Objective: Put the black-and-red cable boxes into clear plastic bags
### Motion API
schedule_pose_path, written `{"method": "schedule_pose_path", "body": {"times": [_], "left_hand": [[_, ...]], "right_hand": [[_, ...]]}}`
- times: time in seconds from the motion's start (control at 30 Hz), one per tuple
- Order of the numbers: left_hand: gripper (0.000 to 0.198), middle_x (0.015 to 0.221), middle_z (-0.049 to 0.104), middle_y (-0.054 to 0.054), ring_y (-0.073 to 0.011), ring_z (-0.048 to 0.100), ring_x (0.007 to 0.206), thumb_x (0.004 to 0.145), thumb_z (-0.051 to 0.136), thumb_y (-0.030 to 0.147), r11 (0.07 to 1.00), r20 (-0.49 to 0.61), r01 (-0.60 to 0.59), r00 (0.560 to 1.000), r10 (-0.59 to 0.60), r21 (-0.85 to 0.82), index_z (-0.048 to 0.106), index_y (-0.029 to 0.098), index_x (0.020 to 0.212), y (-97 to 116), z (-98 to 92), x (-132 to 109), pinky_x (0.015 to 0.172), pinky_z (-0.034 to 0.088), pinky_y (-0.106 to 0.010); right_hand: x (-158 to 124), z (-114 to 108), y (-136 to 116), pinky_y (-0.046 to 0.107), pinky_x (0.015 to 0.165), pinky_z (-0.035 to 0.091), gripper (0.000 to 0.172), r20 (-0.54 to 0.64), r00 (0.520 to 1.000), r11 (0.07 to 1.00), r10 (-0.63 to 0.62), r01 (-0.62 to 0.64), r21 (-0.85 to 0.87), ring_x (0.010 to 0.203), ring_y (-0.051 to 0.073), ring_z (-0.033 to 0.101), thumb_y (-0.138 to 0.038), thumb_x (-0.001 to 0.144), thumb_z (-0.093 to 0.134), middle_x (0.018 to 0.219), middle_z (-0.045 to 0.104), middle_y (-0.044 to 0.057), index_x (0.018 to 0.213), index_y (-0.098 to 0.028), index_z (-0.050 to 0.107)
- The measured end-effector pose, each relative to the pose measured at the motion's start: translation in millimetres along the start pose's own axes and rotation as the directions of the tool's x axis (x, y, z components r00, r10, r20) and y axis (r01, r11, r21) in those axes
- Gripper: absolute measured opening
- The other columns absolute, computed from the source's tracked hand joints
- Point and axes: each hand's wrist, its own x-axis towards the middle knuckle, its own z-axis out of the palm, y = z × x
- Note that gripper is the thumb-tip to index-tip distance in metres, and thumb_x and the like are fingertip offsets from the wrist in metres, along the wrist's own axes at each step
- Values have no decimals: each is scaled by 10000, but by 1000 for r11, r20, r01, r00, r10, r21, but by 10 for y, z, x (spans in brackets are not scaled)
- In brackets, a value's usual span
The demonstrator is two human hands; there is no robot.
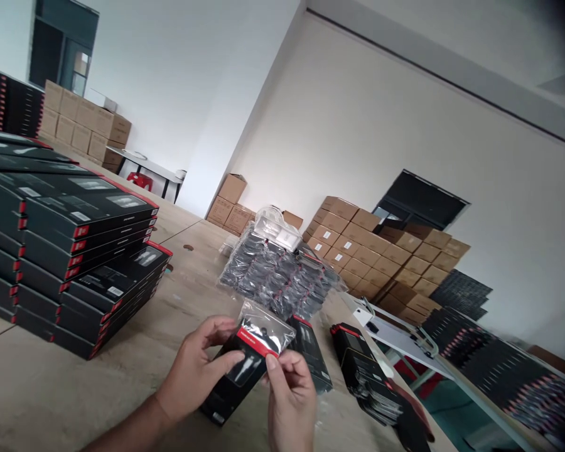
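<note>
A black box with a red band [238, 376] is tilted above the wooden table, with a clear plastic bag [263, 319] around its upper end. My left hand [198, 364] grips the box's left side, thumb across its front. At the right edge, my right hand [289, 392] pinches the bag and box near the red band. Just behind my right hand lies another bagged black box [311, 348]. Farther right is a stack of flat black packages [362, 370].
Black boxes are stacked [75, 232] on the table [179, 295] at left. Beyond my hands stands a pile of bagged packages [277, 273], a clear plastic tray [275, 227] on top. Cartons [358, 245] line the wall; more black boxes [489, 358] stand at right.
</note>
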Motion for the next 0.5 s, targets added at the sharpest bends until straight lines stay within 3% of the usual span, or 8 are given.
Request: {"method": "schedule_pose_path", "body": {"times": [0.07,0.13,0.2,0.27,0.33,0.4,0.43,0.5], "left_hand": [[313,1056,698,-44,-209,626,995,768,681,293,999,30,-28,999,27,31,636,200,1063,92,-52,42,925,474,-304],[205,978,688,-31,-197,616,938,780,659,300,991,94,-56,995,45,121,683,202,959,118,-151,96,875,468,-289],[137,891,657,-14,-185,596,880,762,657,294,969,180,-42,984,-2,243,704,202,852,62,-274,141,812,448,-271],[119,823,622,1,-181,582,821,701,685,280,925,235,35,963,-132,378,701,197,785,-53,-387,153,743,426,-259],[165,793,607,10,-189,579,776,624,713,249,844,253,115,925,-283,524,699,198,781,-168,-455,128,680,401,-255],[216,784,609,9,-206,580,752,562,727,223,749,251,134,892,-376,648,698,202,775,-229,-460,85,636,372,-254],[232,792,613,6,-213,581,752,545,735,224,727,263,116,884,-386,677,698,205,774,-231,-441,65,629,364,-254],[276,831,623,2,-216,582,777,544,749,243,774,302,82,891,-340,628,695,209,812,-188,-380,44,641,370,-251]], "right_hand": [[1,-20,-64,225,544,462,296,49,999,1000,-17,17,0,613,131,566,-398,706,769,720,622,-30,856,-241,567],[4,-38,-59,264,649,505,355,184,983,1000,10,-4,-31,744,170,630,-352,707,767,858,686,11,997,-243,593],[9,-64,-4,307,771,503,368,361,929,990,81,-33,-137,865,204,649,-294,724,748,942,713,35,1064,-231,623],[12,-96,58,330,816,488,359,485,860,967,155,-33,-252,912,224,646,-258,721,744,986,725,45,1067,-219,657],[10,-119,101,346,830,485,355,501,849,962,165,-26,-272,916,231,646,-279,734,735,1011,728,56,1076,-213,667],[-1,-116,126,358,849,485,307,451,882,973,133,-30,-229,911,229,649,-329,769,707,1000,732,63,1050,-207,678],[-12,-106,140,360,854,484,279,427,896,976,125,-35,-214,901,228,652,-345,778,699,973,736,62,1018,-203,688],[-42,-74,182,370,873,481,260,430,892,976,144,-55,-211,908,233,655,-340,756,723,953,742,56,974,-200,703]]}}
